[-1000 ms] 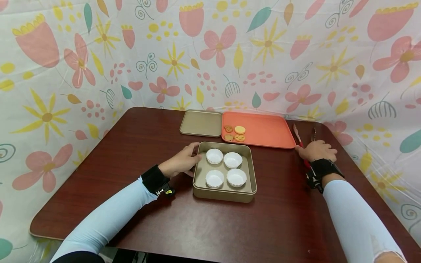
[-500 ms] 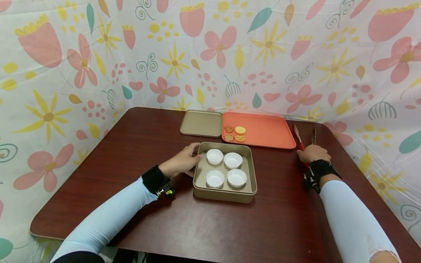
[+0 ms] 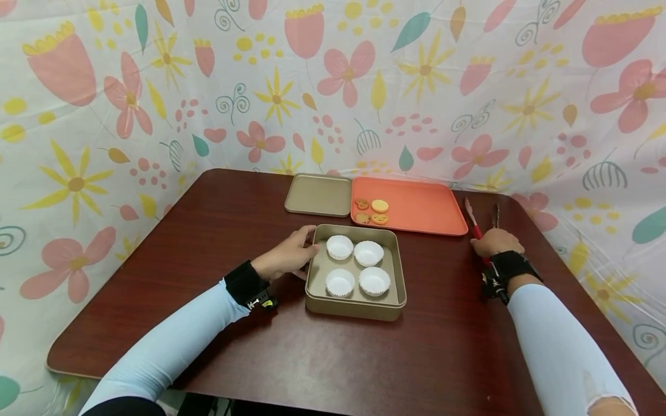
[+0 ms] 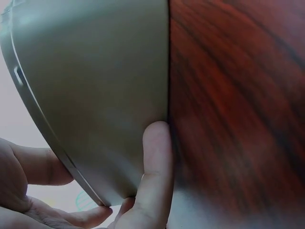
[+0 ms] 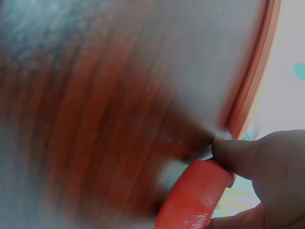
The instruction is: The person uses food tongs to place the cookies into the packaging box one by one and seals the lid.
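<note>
My left hand (image 3: pixel 286 254) grips the far left corner of a gold rectangular tin (image 3: pixel 356 312), thumb at the rim. In the left wrist view one finger (image 4: pixel 158 152) lies along the tin's outer side, near the table. Inside the tin sit several white fluted paper cups, among them a front right cup (image 3: pixel 374 281). At the right of the table my right hand (image 3: pixel 498 242) holds tongs with red handles (image 3: pixel 477 231). The tongs' two metal arms point away, spread apart. In the right wrist view the thumb (image 5: pixel 236 155) lies against the red handle (image 5: pixel 195 195).
Behind the tin lies an orange tray (image 3: pixel 416 202) bearing several small cookies, one a pale yellow cookie (image 3: pixel 380 205). Left of it a flat gold lid (image 3: pixel 318 195) lies at the back. A flowered cloth (image 3: pixel 333 86) hangs behind the dark wooden table (image 3: pixel 234 214).
My right hand has shifted slightly left, and its spread fingers have drawn in around the tongs' handles. The left hand and the tin have stayed put.
</note>
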`<state>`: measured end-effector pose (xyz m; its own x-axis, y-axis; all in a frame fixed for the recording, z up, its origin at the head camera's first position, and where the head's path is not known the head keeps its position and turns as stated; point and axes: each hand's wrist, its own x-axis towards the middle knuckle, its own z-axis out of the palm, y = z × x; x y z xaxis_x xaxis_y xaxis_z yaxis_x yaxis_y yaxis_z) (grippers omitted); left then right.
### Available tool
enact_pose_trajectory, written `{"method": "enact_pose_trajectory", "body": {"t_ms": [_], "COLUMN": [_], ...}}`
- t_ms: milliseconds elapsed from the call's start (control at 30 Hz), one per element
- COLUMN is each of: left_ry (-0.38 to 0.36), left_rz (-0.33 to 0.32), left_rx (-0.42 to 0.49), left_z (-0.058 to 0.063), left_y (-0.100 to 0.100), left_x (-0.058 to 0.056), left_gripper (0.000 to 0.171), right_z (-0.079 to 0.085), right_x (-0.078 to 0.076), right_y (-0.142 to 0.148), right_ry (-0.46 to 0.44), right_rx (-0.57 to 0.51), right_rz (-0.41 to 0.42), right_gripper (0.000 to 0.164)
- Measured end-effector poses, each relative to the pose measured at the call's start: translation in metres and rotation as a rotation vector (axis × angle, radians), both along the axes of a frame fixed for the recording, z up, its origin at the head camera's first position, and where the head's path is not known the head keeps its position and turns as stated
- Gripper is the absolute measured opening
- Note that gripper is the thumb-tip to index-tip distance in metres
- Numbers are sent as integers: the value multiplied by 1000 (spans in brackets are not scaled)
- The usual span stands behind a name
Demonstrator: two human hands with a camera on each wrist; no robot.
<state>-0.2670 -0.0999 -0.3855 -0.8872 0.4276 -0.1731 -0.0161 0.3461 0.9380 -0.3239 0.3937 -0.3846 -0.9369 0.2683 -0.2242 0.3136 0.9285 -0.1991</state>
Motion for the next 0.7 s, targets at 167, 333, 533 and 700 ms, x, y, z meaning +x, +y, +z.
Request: {"method": "enact_pose_trajectory", "body": {"t_ms": [167,333,533,700], "left_ry": [-6,-10,-13,-16], "left_rz": [4,10,7,4], "left_rx": [-3,1,9,12], "left_z": [0,0,0,0], "left_y": [1,0,0,1], "left_x": [-1,-2,-2,0], "left_gripper": [61,61,61,61], "right_z": [11,26,34,34], "right_x": [5,8,12,15], "right_y": [-1,-3,-7,-7], "right_ry": [33,51,36,58], "right_rx": [-13,-37,-30,14], "right_rz": [23,32,-31,-74], "right_gripper": [54,45,62,85]}}
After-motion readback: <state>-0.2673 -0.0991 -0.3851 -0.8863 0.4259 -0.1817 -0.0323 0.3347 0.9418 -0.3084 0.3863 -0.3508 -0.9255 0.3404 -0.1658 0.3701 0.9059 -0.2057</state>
